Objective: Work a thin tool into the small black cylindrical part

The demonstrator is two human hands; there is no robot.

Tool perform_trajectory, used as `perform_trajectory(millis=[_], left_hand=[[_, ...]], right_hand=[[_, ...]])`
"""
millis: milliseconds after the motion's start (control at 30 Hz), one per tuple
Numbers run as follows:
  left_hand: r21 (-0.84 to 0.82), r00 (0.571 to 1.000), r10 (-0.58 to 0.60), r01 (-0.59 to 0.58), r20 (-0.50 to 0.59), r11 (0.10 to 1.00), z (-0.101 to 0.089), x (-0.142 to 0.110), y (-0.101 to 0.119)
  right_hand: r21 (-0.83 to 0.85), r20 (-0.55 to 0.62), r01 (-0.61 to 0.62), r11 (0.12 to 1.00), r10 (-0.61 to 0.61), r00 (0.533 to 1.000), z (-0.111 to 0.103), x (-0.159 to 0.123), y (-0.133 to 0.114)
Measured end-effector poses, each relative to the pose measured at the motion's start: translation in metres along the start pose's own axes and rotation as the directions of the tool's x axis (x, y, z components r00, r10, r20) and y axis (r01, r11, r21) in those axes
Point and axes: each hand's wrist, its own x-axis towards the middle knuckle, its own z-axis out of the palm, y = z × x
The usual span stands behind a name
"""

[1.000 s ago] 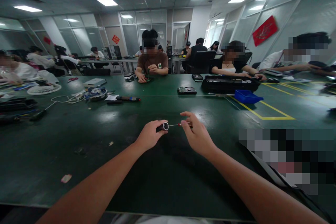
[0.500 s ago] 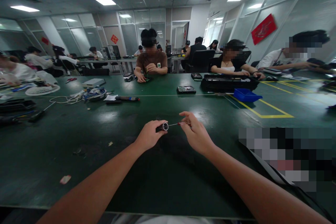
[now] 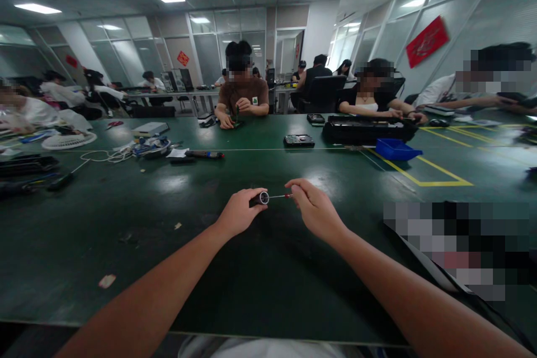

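My left hand is closed around a dark cylinder with a silver-rimmed round end, which faces me. In my right hand is a thin screwdriver, gripped near its red collar. Its slim metal shaft points left and reaches the rim of the cylinder; I cannot tell whether the tip is inside or only touching. My right fingers hide most of the handle. Both hands are over the green table, near its middle.
Ahead lie a hard drive, a blue tray and a long black casing. Leftward are a pen-shaped tool, tangled cables and a white fan grille. A blurred-out item is at right. Co-workers sit across the table.
My right fingers have shifted slightly around the screwdriver and curl in more. The left hand keeps its hold on the cylinder. The camera view has moved slightly.
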Motion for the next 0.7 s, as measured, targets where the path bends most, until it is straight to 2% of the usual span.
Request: perform_trajectory(millis=[167,300,400,500,600,700], left_hand=[[-0.020,1.000,-0.012,0.011,-0.006,1.000,0.000,0.000,0.003],[-0.022,1.000,0.001,-0.001,-0.019,1.000,-0.001,0.000,0.005],[-0.006,0.998,0.058,-0.058,0.001,0.998,-0.003,0.000,0.007],[0.060,0.983,0.177,-0.179,0.038,0.982,-0.007,0.001,0.009],[0.120,0.985,0.174,-0.174,0.018,0.977,-0.008,0.003,0.008],[0.124,0.995,0.099,-0.102,0.034,0.987,-0.007,0.004,0.005]], right_hand=[[0.117,-0.085,0.026,0.993,-0.016,0.996,0.001,0.001,0.003],[0.272,-0.078,0.012,0.962,0.010,0.997,0.002,0.004,0.004],[0.448,-0.089,-0.067,0.892,0.118,0.989,0.005,0.010,0.009],[0.620,-0.050,-0.190,0.762,0.280,0.959,0.008,0.015,0.018],[0.647,-0.064,-0.202,0.735,0.317,0.946,0.008,0.017,0.024],[0.604,-0.115,-0.155,0.782,0.278,0.954,0.009,0.014,0.023]])
